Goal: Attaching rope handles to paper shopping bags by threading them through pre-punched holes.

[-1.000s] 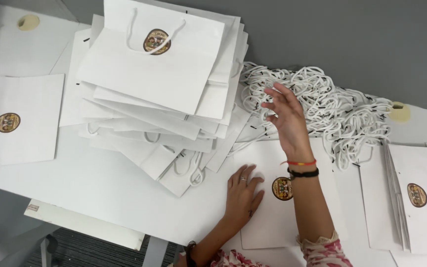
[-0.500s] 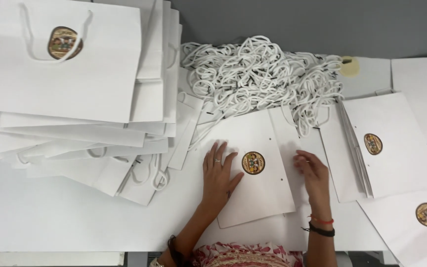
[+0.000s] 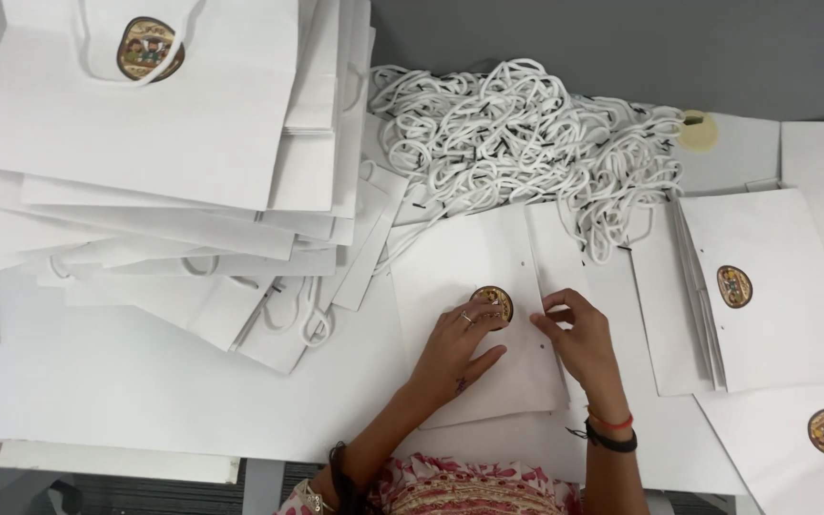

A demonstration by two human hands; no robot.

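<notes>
A flat white paper bag (image 3: 469,277) with a round brown emblem lies on the white table (image 3: 126,391) in front of me. My left hand (image 3: 460,348) presses flat on it, fingers spread over the emblem. My right hand (image 3: 574,334) rests at the bag's right edge, fingers curled against the paper near the punched holes. Just beyond the bag sprawls a heap of white cord handles (image 3: 526,133).
A tall fanned stack of finished white bags with cord handles (image 3: 164,162) fills the left side. A pile of flat bags with emblems (image 3: 765,286) lies at the right, another bag (image 3: 813,439) below it. A small yellowish tape roll (image 3: 697,129) sits by the cords.
My right hand came back from the cord heap to the bag's right edge. My left hand slid up over the emblem. The view shifted right.
</notes>
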